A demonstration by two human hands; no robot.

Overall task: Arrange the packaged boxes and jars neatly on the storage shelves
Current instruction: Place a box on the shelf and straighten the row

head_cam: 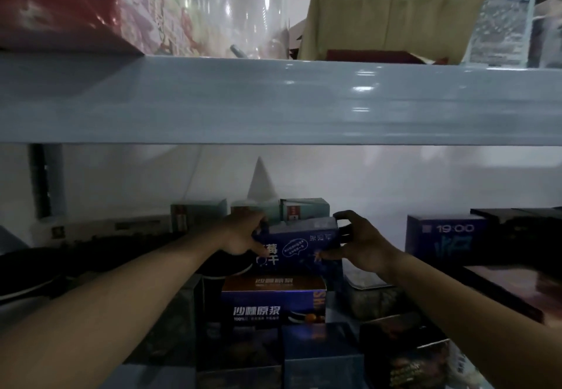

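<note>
Currently in our hands: a blue box [299, 244] with white print, tilted, over a blue-and-orange box [273, 300] in the middle of the lower shelf; we cannot tell whether the two touch.
Left hand: our left hand [240, 233] reaches forward on an outstretched arm, and its grip is closed on the box's left end, thumb on the front face.
Right hand: our right hand [355, 242] grips the right end, fingers hooked over the top corner, thumb low on the front.
Behind: teal cartons [304, 207] and a white cone [261, 182] stand near the back wall.
Left: a dark round lid [225, 262] sits just under our left wrist.
Right: a dark blue carton [444, 236] marked 19:00 stands apart.
Overhead: a grey shelf board [273, 100] crosses our view, carrying cardboard [392, 14], a clear jar [252, 8] and a red box [60, 5].
</note>
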